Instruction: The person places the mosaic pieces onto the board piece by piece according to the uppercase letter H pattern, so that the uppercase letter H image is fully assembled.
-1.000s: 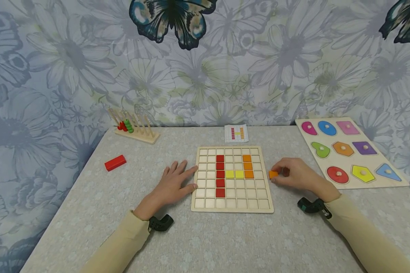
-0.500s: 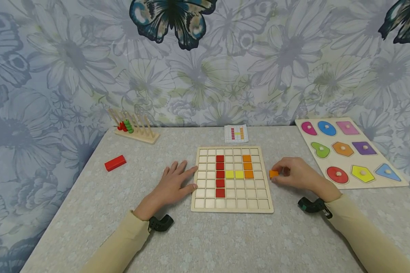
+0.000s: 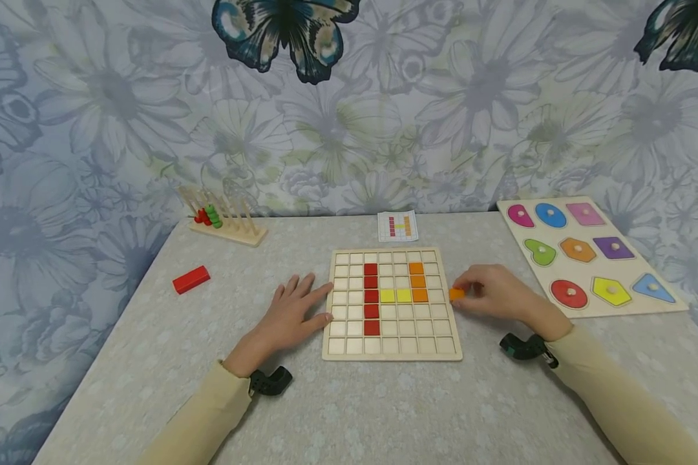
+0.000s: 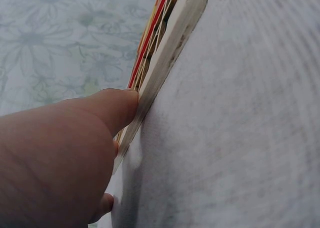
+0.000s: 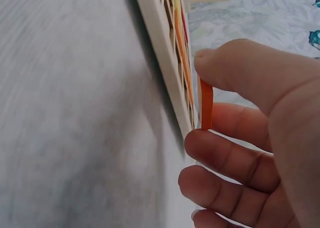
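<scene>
A wooden grid board (image 3: 392, 349) lies mid-table. In its cells sit a column of red tiles (image 3: 371, 296), two yellow tiles (image 3: 387, 296) and three orange tiles (image 3: 417, 281). My left hand (image 3: 287, 320) lies with spread fingers at the board's left side, and in the left wrist view its thumb (image 4: 120, 105) touches the board's edge. Just off the right edge, my right hand (image 3: 497, 294) pinches an orange tile (image 5: 206, 105) between thumb and fingers. That tile is seen nearly edge-on in the right wrist view.
A pattern card (image 3: 398, 226) lies behind the board. At the back left stands a peg rack (image 3: 227, 231) with red and green beads, and nearer lies a red block (image 3: 191, 279). A shape puzzle board (image 3: 564, 258) occupies the right side, close to the right forearm.
My right hand has shifted slightly left with the orange tile, closer to the board's edge. The head view has turned a little. The left hand keeps its place against the board.
</scene>
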`<state>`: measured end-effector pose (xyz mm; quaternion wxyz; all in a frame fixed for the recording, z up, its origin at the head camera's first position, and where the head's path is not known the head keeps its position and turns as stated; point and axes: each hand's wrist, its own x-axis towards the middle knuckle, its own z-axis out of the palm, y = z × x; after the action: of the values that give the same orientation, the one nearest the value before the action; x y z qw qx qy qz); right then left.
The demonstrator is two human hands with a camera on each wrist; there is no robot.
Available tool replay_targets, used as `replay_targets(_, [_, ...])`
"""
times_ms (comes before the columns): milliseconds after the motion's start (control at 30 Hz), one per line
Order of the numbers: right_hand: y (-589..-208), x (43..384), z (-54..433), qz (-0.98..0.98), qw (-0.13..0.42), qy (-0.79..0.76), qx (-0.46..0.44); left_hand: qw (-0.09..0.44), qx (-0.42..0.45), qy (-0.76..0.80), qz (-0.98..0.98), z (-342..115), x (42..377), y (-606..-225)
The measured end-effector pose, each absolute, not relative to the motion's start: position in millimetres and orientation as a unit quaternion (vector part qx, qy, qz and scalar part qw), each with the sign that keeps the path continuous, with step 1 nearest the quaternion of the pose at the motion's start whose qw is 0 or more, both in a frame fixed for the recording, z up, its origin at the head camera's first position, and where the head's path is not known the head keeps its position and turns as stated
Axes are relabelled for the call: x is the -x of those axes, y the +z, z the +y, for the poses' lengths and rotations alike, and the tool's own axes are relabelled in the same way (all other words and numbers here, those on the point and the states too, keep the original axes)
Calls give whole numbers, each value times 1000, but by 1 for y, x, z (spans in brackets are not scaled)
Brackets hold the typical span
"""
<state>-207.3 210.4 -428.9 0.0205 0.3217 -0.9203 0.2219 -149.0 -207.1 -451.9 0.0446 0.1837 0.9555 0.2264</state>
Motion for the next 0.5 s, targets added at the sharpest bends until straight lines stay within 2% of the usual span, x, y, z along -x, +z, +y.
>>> replay_targets(500, [-416,207,178,-911,-27,230,-342,49,-179,227,956,-208,150,-452])
